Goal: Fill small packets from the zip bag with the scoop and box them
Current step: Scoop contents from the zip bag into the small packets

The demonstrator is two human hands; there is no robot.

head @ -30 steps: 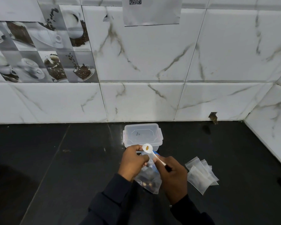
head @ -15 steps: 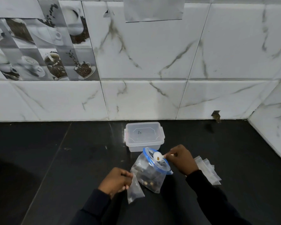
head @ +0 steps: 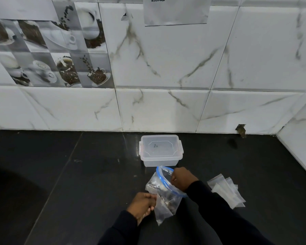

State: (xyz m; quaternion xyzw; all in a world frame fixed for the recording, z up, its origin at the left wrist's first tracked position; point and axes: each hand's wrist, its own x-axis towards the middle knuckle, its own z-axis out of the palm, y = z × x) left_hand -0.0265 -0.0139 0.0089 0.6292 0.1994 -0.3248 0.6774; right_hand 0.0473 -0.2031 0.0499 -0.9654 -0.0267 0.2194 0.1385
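A clear zip bag [head: 162, 184] with a blue rim stands open on the black counter, dark bits in its bottom. My right hand [head: 183, 180] reaches into its mouth and grips the white scoop [head: 162, 187], whose bowl shows faintly through the plastic deep inside. My left hand [head: 143, 204] pinches a small clear packet [head: 162, 212] by its top edge, just left of and below the bag. A clear plastic box [head: 160, 150] with its lid on sits right behind the bag.
A loose pile of empty small packets [head: 226, 190] lies on the counter to the right of my right arm. The tiled wall stands close behind the box, and a side wall closes the right end. Black counter [head: 78, 174] stretches to the left.
The scoop was above the bag's mouth with a bit in it; my right hand has pushed it down inside the bag. My left hand has kept the small packet beside the bag.
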